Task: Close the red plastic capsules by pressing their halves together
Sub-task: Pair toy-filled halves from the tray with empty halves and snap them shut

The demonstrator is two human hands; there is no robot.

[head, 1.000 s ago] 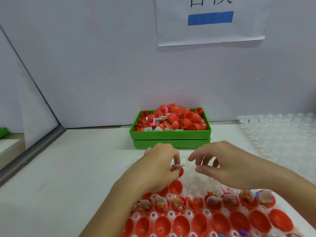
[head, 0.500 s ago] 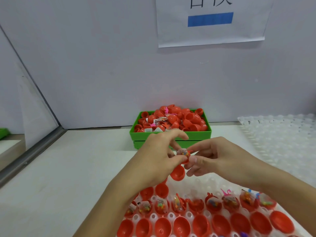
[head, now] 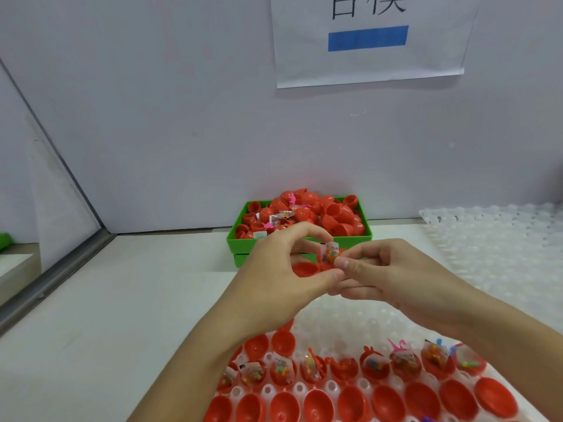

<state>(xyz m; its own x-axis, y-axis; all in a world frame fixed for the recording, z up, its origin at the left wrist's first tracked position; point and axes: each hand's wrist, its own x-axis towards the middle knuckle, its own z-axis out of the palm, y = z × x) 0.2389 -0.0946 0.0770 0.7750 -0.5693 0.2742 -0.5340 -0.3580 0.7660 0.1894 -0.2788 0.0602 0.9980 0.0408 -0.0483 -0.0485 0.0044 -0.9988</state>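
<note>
A paper sign [head: 370, 41] with a blue bar (and dark characters cut off at the top) hung on the grey wall [head: 182, 117] well above the hands. A metal rail [head: 58, 275] ran along the white table [head: 106, 315] to their left.

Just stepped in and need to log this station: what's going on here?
A person is closing red plastic capsules by hand. The left hand holds an open red capsule above the table, while the right hand pinches the small clear toy packet sitting in it; the halves are not yet pressed together. Below, a white plastic dimpled tray holds more open red halves, some with packets. A green plastic bin behind is heaped with red capsule pieces.
</note>
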